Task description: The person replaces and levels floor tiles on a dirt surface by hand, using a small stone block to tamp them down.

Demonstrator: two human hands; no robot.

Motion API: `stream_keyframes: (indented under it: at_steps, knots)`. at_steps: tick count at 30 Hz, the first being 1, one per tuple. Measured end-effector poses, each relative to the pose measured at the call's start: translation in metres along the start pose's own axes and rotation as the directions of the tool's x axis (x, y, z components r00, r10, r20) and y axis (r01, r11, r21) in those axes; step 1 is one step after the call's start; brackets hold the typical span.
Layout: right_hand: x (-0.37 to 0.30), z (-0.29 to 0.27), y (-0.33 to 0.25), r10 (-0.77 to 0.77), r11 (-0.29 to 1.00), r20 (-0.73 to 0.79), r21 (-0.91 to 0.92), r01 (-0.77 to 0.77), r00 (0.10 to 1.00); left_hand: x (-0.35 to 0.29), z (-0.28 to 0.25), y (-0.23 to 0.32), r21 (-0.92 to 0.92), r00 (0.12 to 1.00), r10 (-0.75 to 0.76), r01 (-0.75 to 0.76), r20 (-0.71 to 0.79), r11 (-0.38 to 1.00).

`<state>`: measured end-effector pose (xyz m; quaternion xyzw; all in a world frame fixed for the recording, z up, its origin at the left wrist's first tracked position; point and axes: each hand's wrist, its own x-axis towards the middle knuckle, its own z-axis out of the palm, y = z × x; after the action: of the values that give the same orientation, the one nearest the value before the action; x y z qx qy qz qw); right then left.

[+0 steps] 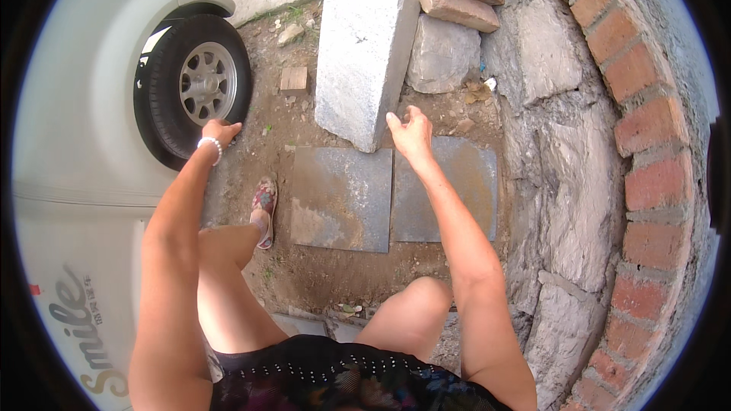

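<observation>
Right hand [411,135]: located just off the lower right edge of the long pale stone block [359,53]. Thumb and fingers stand apart with nothing seen between them; contact with the stone cannot be confirmed. The block lies ahead and to the left of this grip, its long axis running away from the wearer, its near end narrowing to a corner at the top edge of the left slate-grey paving tile [343,198]. The right hand is clearly the nearer of the two.

Left hand [221,132]: well apart from the block, in front of the vehicle tyre [162,99], with a beaded bracelet [212,151] at the wrist. Fingers are partly curled and seen from the back; whether this grip is closed cannot be told, nor whether it touches the rubber.

Surroundings: the right paving tile [449,202] lies beside its neighbour on bare soil. A rough grey stone [444,53] sits to the right of the block.

Not verifiable: the block's underside and support, and whether its near corner rests on the tile. The right forearm covers part of the right tile. The vehicle [76,122] is cut off at the rim.
</observation>
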<state>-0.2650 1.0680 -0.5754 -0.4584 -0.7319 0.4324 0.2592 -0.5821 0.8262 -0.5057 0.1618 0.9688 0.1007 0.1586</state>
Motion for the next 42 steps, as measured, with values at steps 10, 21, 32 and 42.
stream_keyframes:
  at_steps: [10, 21, 32, 42]
  knots:
    - [0.213, 0.041, -0.137, -0.56, 0.45, 0.024, -0.831, 0.328, 0.828, 0.062, 0.248, 0.105, -0.603, 0.602, -0.187, 0.796, 0.776, 0.057]
    - [0.232, 0.061, -0.142, -0.542, 0.441, -0.004, -0.853, 0.279, 0.841, 0.113, 0.275, 0.121, -0.416, 0.412, -0.115, 0.787, 0.904, -0.455]
    - [0.021, 0.141, 0.076, 0.187, 0.982, -0.484, 0.109, -0.153, 0.855, 0.111, 0.303, 0.135, -0.522, 0.492, -0.18, 0.772, 0.852, -0.361]
    - [0.005, 0.192, 0.103, 0.144, 0.99, -0.519, 0.077, -0.122, 0.842, 0.116, 0.259, 0.133, -0.423, 0.423, -0.018, 0.905, 0.906, -0.044]
